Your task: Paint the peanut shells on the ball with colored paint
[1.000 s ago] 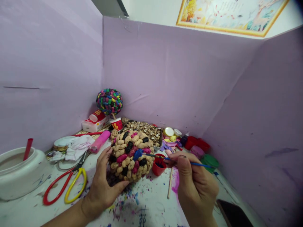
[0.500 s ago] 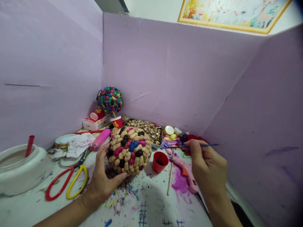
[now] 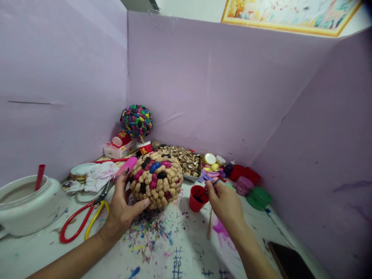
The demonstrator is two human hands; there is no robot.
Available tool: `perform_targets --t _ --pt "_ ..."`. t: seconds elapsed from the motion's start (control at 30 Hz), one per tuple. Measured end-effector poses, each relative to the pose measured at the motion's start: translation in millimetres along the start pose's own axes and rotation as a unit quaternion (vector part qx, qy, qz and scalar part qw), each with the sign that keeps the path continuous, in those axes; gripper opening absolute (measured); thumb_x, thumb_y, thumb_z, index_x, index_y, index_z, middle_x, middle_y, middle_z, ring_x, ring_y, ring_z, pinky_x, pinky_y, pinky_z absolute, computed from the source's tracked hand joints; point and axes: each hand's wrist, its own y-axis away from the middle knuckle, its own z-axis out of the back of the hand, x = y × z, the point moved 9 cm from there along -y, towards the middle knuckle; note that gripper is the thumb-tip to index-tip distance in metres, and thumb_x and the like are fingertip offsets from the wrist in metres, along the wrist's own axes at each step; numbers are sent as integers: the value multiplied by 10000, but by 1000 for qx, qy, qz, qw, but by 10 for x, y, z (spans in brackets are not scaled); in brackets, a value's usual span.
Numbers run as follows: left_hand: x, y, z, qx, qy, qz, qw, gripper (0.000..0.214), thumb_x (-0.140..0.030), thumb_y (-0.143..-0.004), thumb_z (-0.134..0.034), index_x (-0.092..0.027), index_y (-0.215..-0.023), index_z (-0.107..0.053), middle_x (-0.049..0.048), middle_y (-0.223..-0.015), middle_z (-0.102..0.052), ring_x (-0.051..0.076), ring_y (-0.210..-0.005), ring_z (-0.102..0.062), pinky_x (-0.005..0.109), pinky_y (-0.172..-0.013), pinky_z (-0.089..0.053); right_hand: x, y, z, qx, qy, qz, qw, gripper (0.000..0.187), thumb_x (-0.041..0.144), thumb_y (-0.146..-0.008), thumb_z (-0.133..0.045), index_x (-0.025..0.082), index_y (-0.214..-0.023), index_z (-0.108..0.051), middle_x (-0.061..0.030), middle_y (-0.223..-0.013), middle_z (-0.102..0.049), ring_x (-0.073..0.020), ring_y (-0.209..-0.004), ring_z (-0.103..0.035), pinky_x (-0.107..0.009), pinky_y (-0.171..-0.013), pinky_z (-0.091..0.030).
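A ball covered in peanuts (image 3: 162,186) rests on the paint-spattered table; several of its peanuts are painted black, magenta or blue, the others bare. My left hand (image 3: 123,211) grips the ball from its left side, thumb at the front and dark smudges on the fingers. In my right hand (image 3: 225,203) is a thin blue paintbrush (image 3: 214,181), pinched between thumb and fingers. Its tip reaches down into a small red cup (image 3: 195,203) of dark paint. Beside the cup lies a thin wooden stick (image 3: 210,224), partly behind my right hand.
At left are red-and-yellow-handled scissors (image 3: 84,219), a white pot (image 3: 31,209) and a crumpled cloth (image 3: 100,174). Behind stand a metal tray of shells (image 3: 193,177) and a multicoloured ball on a stem (image 3: 136,121). To the right are a green tub (image 3: 258,198) and a dark phone-like slab (image 3: 289,259).
My right hand has moved left and down, bringing the brush from above the table into the red cup. The ball has tilted in my left hand, its painted patch now higher.
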Motion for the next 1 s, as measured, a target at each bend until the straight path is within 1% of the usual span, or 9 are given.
perform_targets --t 0.13,0.23,0.37,0.53,0.67,0.77,0.87,0.93,1.0 --pt "-48 -26 9 7 1 5 1000 967 -352 -647 -811 -255 -1466 -307 126 -1551 -367 377 -1417 -341 480 -1096 -406 -15 -2 30 4 9 -5 1000 377 375 -939 -479 189 -682 -681 -80 -623 -694 -175 -541 -586 -263 -505 -227" --pt "-37 -50 21 23 -3 34 999 988 -329 -654 -810 -283 -1488 -283 110 -1565 -360 369 -1406 -367 450 -1064 -447 -7 2 34 5 11 -3 1000 392 385 -947 -460 192 -687 -682 -80 -629 -704 -178 -552 -597 -260 -500 -229" --pt "25 -115 62 35 11 63 997 878 -331 -700 -786 -313 -1460 -346 82 -1540 -417 335 -1376 -423 423 -1053 -459 3 11 -1 6 14 6 1000 402 393 -949 -454 195 -683 -681 -71 -593 -685 -180 -539 -590 -259 -495 -233" --pt "17 -155 46 50 -5 66 997 835 -394 -715 -767 -259 -1441 -378 104 -1513 -459 340 -1365 -441 419 -1046 -464 13 18 -78 12 14 22 1000 377 381 -930 -480 199 -684 -699 -69 -574 -670 -181 -517 -578 -265 -494 -235" --pt "-12 -112 8 48 -17 69 996 872 -437 -699 -772 -223 -1443 -372 126 -1467 -508 357 -1339 -469 455 -1053 -454 8 5 -54 10 6 21 1000 414 404 -914 -499 202 -599 -675 -61 -510 -636 -180 -471 -548 -269 -474 -211" --pt "-29 -95 -1 47 -13 55 997 883 -440 -711 -764 -217 -1461 -357 132 -1483 -487 355 -1341 -464 479 -1087 -410 -20 -4 81 -10 -14 14 1000 387 418 -902 -503 206 -645 -700 -64 -533 -662 -193 -494 -580 -265 -464 -241" --pt "-30 -93 -13 65 -24 43 997 873 -435 -748 -743 -211 -1481 -325 135 -1506 -455 338 -1355 -446 478 -1114 -373 -58 19 318 -46 -51 9 998 445 492 -911 -438 203 -721 -718 -67 -571 -685 -202 -522 -613 -270 -467 -320" --pt "-21 -91 -2 69 -30 39 996 881 -437 -760 -737 -207 -1490 -300 136 -1500 -460 329 -1363 -438 473 -1126 -357 -89 68 530 -92 -136 2 987 476 572 -877 -452 200 -745 -718 -57 -581 -689 -203 -528 -624 -275 -475 -385" --pt "0 -83 15 66 -33 41 996 886 -441 -762 -738 -200 -1488 -291 142 -1486 -475 327 -1359 -444 473 -1130 -352 -121 149 731 -145 -240 -11 960 446 602 -821 -529 203 -769 -721 -40 -598 -697 -199 -542 -639 -276 -489 -435"
